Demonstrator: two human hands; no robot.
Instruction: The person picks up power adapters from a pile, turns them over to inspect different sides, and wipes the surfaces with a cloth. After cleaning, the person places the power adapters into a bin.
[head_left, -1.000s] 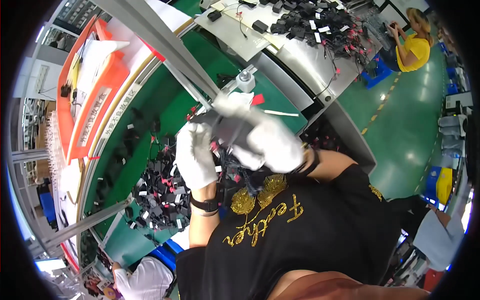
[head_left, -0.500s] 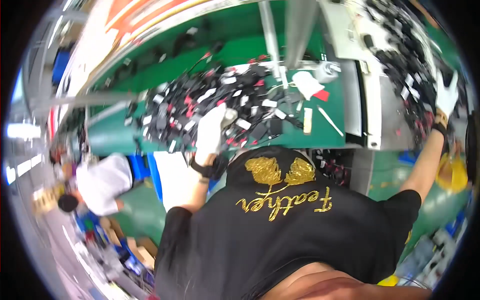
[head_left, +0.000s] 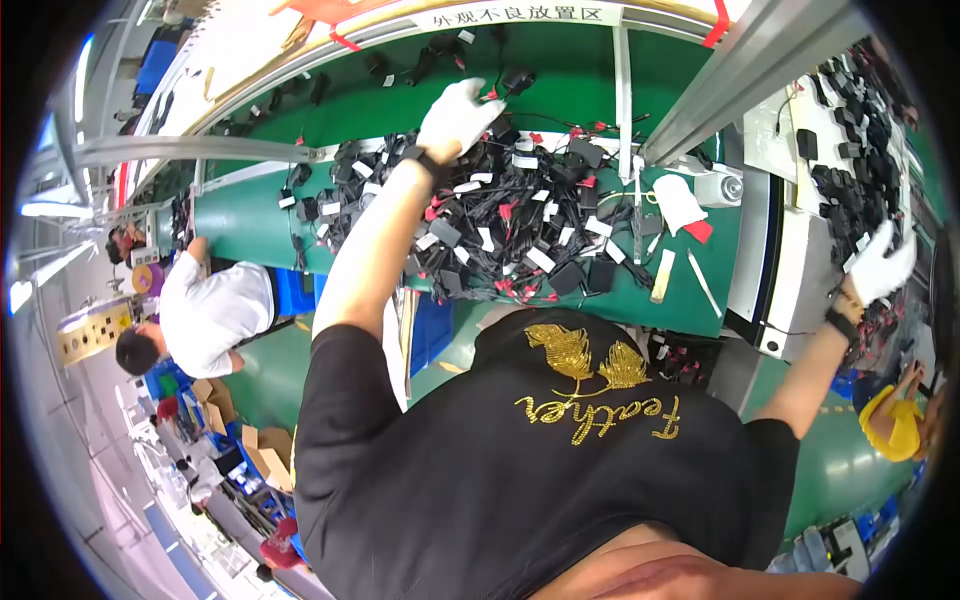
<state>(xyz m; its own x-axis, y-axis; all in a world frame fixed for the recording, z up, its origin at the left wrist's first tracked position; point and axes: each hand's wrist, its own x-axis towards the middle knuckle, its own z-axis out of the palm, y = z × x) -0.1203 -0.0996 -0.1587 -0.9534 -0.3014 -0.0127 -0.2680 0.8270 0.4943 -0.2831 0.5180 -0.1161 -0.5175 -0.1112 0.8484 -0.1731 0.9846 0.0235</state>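
My left hand (head_left: 460,117), white-gloved, reaches over the heap to its far side. A black power adapter (head_left: 517,80) with a red-tipped lead is at its fingertips, and the red tip shows between thumb and fingers. Under that forearm spreads a tangled heap of black adapters (head_left: 500,215) with white labels and red plug ends. Off to the right, my right hand (head_left: 880,262), also white-gloved, has its fingers spread and holds nothing I can see. It is at the near part of a second pile of adapters (head_left: 868,150).
A green belt (head_left: 575,85) behind the heap carries several scattered adapters. A metal post (head_left: 740,80) slants over the bench's right side. By it lie a white cloth (head_left: 679,203), a small grey device (head_left: 718,186) and a white stick (head_left: 704,284). Co-workers (head_left: 215,310) sit left and right.
My left hand has moved from the heap's near middle to its far edge, beside the belt. My right hand has come nearer, down along the right-hand pile. The view has shifted slightly.
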